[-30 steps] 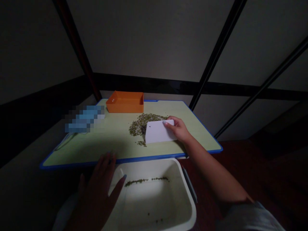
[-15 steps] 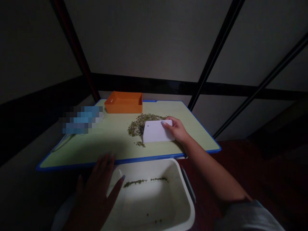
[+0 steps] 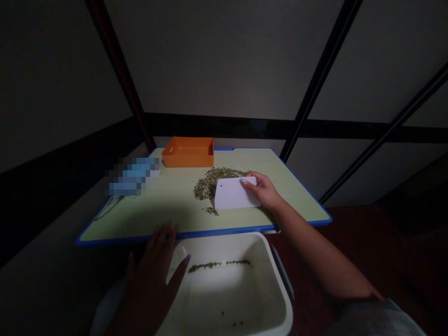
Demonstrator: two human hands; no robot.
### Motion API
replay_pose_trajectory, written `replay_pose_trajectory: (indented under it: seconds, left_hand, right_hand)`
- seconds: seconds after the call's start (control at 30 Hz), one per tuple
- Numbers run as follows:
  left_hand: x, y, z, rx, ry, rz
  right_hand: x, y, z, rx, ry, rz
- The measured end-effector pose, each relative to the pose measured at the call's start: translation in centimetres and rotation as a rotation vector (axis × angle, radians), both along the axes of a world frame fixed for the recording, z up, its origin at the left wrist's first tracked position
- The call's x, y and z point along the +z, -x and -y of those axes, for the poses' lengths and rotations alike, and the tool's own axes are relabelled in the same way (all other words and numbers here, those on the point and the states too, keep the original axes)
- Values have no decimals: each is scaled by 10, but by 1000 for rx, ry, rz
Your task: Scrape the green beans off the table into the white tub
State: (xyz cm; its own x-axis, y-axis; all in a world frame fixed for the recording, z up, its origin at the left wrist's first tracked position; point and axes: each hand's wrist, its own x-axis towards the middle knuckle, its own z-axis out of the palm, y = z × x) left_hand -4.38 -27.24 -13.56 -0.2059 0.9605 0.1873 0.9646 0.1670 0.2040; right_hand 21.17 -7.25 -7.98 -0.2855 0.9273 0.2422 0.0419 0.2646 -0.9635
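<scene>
Right hand (image 3: pixel 263 190) holds white scraper (image 3: pixel 234 193); left hand (image 3: pixel 150 268) spread wide. Most grains (image 3: pixel 206 185) lie on bench (image 3: pixel 297 196), few in tub (image 3: pixel 224 245) below its front edge.

The right hand (image 3: pixel 265 190) grips a flat white scraper (image 3: pixel 234 195) with a small corner hole, beside scattered greenish-brown granules (image 3: pixel 209 183) on a pale yellow-green, blue-edged counter (image 3: pixel 154 205). Behind sits an orange rectangular box (image 3: pixel 189 161); a pixelated blue item (image 3: pixel 135 175) lies left. The left hand (image 3: pixel 152 268) spreads open by a white rectangular basin (image 3: pixel 217 247) holding stray granules.
</scene>
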Motion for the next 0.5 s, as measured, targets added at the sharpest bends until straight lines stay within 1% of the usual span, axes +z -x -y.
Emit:
replay_pose_trajectory:
  seconds: [0.23,0.5]
  left_hand:
    - [7,-1,0,-6,61,28]
    - [5,-1,0,-6,42,20]
  right_hand:
    - [0,0,1,21,18,-24]
    - [1,-1,1,15,-3,-20]
